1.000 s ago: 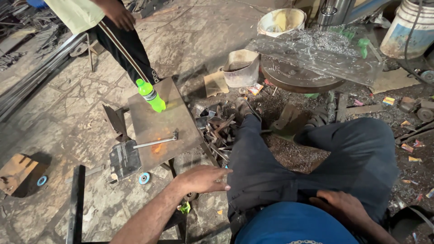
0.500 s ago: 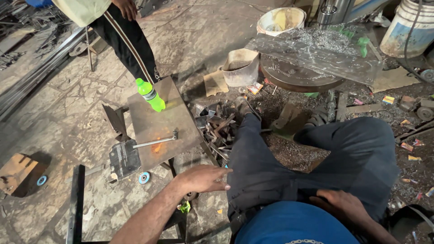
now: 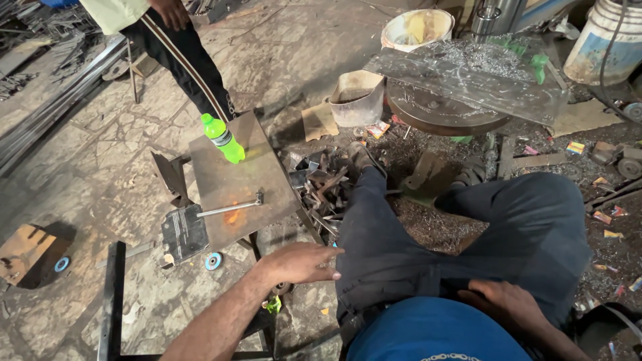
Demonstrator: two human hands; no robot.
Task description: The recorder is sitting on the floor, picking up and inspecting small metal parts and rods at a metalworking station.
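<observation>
I sit on the workshop floor with my legs in dark trousers stretched ahead. My left hand point(image 3: 299, 263) hovers palm down, fingers loosely apart, beside my left thigh and just below the corner of a small steel plate table point(image 3: 221, 180); it holds nothing. My right hand point(image 3: 509, 302) rests against my waist near the blue shirt, fingers curled, and what it grips cannot be made out. On the plate stand a green plastic bottle point(image 3: 223, 139) and a metal rod tool point(image 3: 231, 208).
Another person's legs point(image 3: 190, 63) stand behind the plate table. Scrap metal pieces point(image 3: 319, 180) lie by my foot. A round steel disc with a plate on it point(image 3: 445, 110), a tin container point(image 3: 356, 99), buckets point(image 3: 414, 28) and a black frame bar point(image 3: 111, 297) surround me.
The other person has stepped slightly back and away at the top left. My hands have barely moved.
</observation>
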